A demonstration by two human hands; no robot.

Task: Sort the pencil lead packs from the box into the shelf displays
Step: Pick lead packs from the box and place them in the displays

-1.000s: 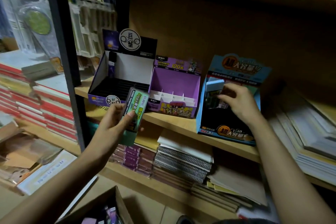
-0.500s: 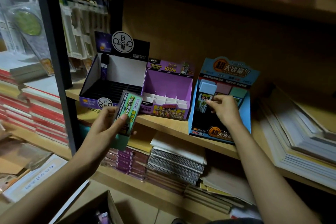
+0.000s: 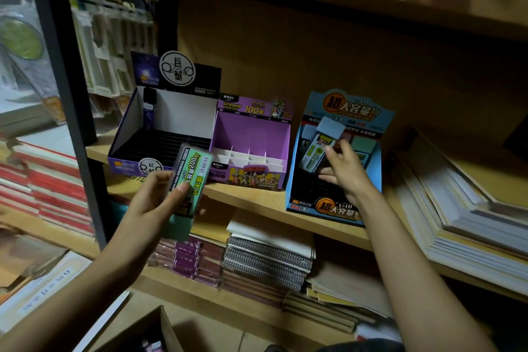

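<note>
My left hand [image 3: 154, 203] grips a green pencil lead pack [image 3: 190, 177], with more packs stacked behind it, in front of the shelf edge. On the wooden shelf [image 3: 257, 203] stand three displays: a black and purple one [image 3: 160, 126], a purple one with white dividers [image 3: 251, 146] and a blue one [image 3: 337, 157]. My right hand [image 3: 343, 171] is inside the blue display, fingers spread beside a blue-capped lead pack [image 3: 320, 148] that leans tilted in it. A brown cardboard box [image 3: 143, 334] sits open at the bottom.
A dark metal post [image 3: 65, 88] stands left of the displays. Stacked notebooks [image 3: 268, 254] fill the lower shelf, paper stacks [image 3: 463, 208] lie at the right, and red-edged books [image 3: 48, 180] sit at the left. Packaged goods hang at the upper left.
My right hand has drawn back down from the blue-capped pack, which now leans in the blue display. My left hand keeps hold of its green pack.
</note>
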